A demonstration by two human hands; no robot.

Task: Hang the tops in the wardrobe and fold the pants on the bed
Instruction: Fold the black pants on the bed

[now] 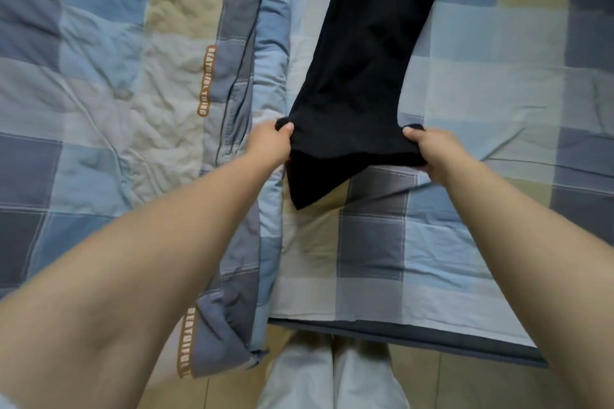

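Left fingers (286, 128) are pinching one corner of the near end of the long black soft-fabric pants (362, 70), thumb on top, cloth bunching in the grip. Right fingers (410, 135) are doing the same on the opposite corner. Both hands, left hand (269, 144) and right hand (438, 152), are clenching cloth, holding the near edge taut between them.

Pants are lying lengthwise on the bed's blue, grey and beige checked quilted cover (481, 76), running away from the person and out of the top of view. One lower layer is sagging out below the held edge in a loose point, so layers aren't lining up.

Step in hand, my read: folding the pants, legs already stacked, now getting squared. No tops or wardrobe in view.

Next move is probably calling for evening that hanging layer, then carrying the held end forward over the far end, keeping both corners level.
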